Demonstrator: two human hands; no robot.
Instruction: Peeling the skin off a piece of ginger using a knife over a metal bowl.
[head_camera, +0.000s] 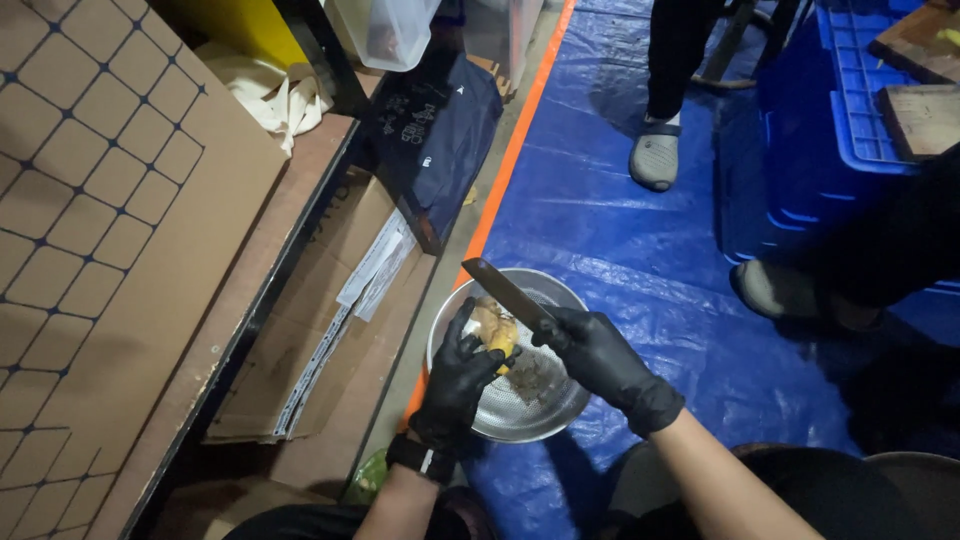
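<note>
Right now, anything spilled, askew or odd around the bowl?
Nothing spilled. The metal bowl sits on the blue tarp. The left hand holds a yellowish piece over it; the right hand holds a knife.

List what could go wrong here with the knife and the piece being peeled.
1. The knife in the right hand works right beside the left hand fingers gripping the yellowish piece; a slip could cut the glove.
2. The light is dim, so the blade edge is hard to see.
3. Scraps may miss the metal bowl and land on the blue tarp.
</note>
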